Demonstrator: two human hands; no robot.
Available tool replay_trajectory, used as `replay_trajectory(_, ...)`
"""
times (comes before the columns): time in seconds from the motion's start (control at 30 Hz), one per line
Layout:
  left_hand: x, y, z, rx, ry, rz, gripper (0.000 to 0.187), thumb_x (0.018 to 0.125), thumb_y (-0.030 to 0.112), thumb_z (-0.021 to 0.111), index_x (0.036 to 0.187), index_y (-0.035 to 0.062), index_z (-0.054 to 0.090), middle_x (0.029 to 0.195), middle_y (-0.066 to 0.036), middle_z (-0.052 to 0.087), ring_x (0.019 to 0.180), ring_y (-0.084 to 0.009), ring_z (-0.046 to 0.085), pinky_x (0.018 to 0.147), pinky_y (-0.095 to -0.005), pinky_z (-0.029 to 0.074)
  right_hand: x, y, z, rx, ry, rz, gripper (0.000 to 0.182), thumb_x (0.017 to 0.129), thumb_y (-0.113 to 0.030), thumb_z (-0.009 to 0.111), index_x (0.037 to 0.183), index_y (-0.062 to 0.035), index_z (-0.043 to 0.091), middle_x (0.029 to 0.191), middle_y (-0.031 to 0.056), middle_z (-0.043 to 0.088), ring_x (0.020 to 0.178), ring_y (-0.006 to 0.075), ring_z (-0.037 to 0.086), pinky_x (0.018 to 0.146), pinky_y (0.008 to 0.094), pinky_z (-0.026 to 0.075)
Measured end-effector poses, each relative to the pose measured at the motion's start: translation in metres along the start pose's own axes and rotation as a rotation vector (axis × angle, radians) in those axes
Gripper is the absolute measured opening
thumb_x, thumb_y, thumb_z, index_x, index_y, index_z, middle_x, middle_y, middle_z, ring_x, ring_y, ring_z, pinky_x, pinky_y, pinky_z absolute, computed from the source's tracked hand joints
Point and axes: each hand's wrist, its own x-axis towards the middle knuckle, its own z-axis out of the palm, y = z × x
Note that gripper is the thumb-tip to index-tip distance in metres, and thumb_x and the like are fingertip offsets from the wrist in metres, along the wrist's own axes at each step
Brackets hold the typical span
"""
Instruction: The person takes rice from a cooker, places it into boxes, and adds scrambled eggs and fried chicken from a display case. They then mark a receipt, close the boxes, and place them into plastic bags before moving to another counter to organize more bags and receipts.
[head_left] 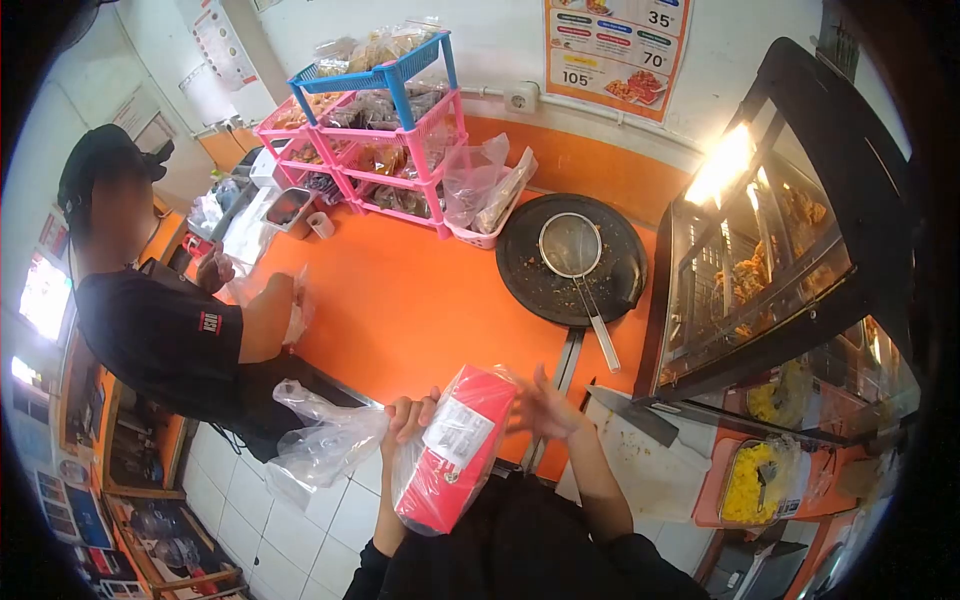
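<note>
A red box (466,482) with a white printed label (459,433) is inside a clear plastic bag (325,440), tilted in front of my body. My left hand (408,418) is closed on the plastic bag at the box's left side, and loose plastic spreads out to the left of it. On the other side, my right hand (550,408) has its fingers spread, close to the box's right edge. Beyond it lies a black round pan (520,235) with a wire strainer (571,246) resting on top.
At left, a person in black (165,320) handles clear plastic at the orange counter (370,285). Pink and blue racks (375,135) hold bagged goods by the wall. To the right stand a lit food warmer (770,240), a cleaver (635,415) on a board and a yellow food container (757,480).
</note>
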Motion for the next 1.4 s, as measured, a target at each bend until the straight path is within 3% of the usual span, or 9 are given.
replay_trajectory(0.13,0.008,0.008,0.003,0.21,-0.125,-0.106,0.038,0.097,0.03,0.034,0.063,0.0138,0.04,0.052,0.003,0.038,0.076,-0.0142,0.044,0.103,-0.0308,0.023,-0.001,0.023,0.022,0.115,-0.288,-0.049,0.078,0.077,-0.054,0.06,0.133,-0.0071,0.032,0.124,0.0092,0.047,0.116,0.0219,0.047,0.093,0.0404,0.042)
replay_trajectory(0.3,0.033,0.022,0.011,0.477,-0.319,-0.227,0.037,0.095,0.033,0.037,0.064,0.0141,0.041,0.05,0.005,0.036,0.075,-0.0138,0.042,0.102,-0.0293,0.02,0.01,0.004,0.031,-0.216,-0.176,-0.237,0.082,0.074,-0.049,0.066,0.134,-0.0064,0.03,0.125,0.0087,0.047,0.114,0.0205,0.048,0.093,0.0391,0.042)
replay_trajectory(0.7,0.022,0.011,-0.021,0.354,-0.215,-0.196,0.032,0.093,0.032,0.043,0.068,0.0126,0.042,0.057,0.002,0.038,0.073,-0.0145,0.04,0.097,-0.0272,0.024,0.007,0.013,0.03,-0.194,-0.018,-0.309,0.075,0.072,-0.036,0.072,0.13,-0.0082,0.033,0.119,0.0079,0.046,0.11,0.0187,0.048,0.09,0.0355,0.043)
replay_trajectory(0.9,0.062,0.019,-0.03,0.391,-0.218,-0.321,0.02,0.092,0.026,0.046,0.082,0.0085,0.045,0.084,-0.006,0.046,0.09,-0.0183,0.043,0.085,-0.0271,0.035,0.012,0.04,0.046,-0.7,0.279,-1.022,0.078,0.058,-0.025,0.083,0.12,-0.01,0.039,0.123,0.0116,0.035,0.117,0.0261,0.036,0.099,0.0395,0.032)
replay_trajectory(1.0,0.092,0.011,-0.045,0.34,-0.306,-0.341,0.019,0.09,0.024,0.046,0.086,0.0058,0.047,0.087,-0.008,0.049,0.095,-0.0204,0.044,0.086,-0.0293,0.036,0.011,0.061,0.047,-1.252,0.513,-1.242,0.074,0.054,-0.022,0.084,0.111,-0.0087,0.039,0.117,0.013,0.033,0.106,0.0253,0.044,0.091,0.0397,0.038)
replay_trajectory(1.1,0.111,0.005,-0.016,0.512,-0.366,-0.392,0.018,0.088,0.021,0.048,0.09,0.0037,0.048,0.091,-0.009,0.051,0.096,-0.0222,0.045,0.087,-0.0308,0.036,0.028,0.08,0.045,-1.463,0.659,-1.591,0.067,0.053,-0.024,0.084,0.104,-0.0114,0.043,0.114,0.0134,0.035,0.103,0.0277,0.046,0.089,0.042,0.037)
replay_trajectory(1.17,0.118,0.007,0.008,0.697,-0.455,-0.418,0.019,0.087,0.02,0.049,0.093,0.0023,0.049,0.094,-0.01,0.052,0.098,-0.0234,0.045,0.088,-0.0318,0.036,0.035,0.122,0.004,-1.723,0.634,-1.552,0.057,0.054,-0.021,0.084,0.099,-0.0157,0.049,0.108,0.0108,0.044,0.101,0.0285,0.047,0.088,0.0428,0.036)
replay_trajectory(1.33,0.104,0.003,0.077,1.338,-0.926,-0.4,0.024,0.083,0.016,0.053,0.1,-0.0013,0.051,0.1,-0.012,0.055,0.1,-0.0264,0.047,0.09,-0.0344,0.036,0.007,0.145,0.003,-1.52,-0.05,-0.994,0.048,0.065,-0.022,0.076,0.106,-0.0154,0.053,0.102,0.0059,0.055,0.098,0.0233,0.051,0.084,0.041,0.04)
replay_trajectory(1.4,0.084,-0.005,0.098,1.509,-1.145,-0.37,0.027,0.082,0.014,0.054,0.103,-0.0027,0.052,0.102,-0.013,0.056,0.102,-0.0276,0.048,0.091,-0.0354,0.037,0.0,0.145,-0.012,-1.425,-0.06,-0.806,0.048,0.066,-0.022,0.075,0.107,-0.0146,0.051,0.103,0.0062,0.054,0.099,0.0231,0.051,0.084,0.0406,0.041)
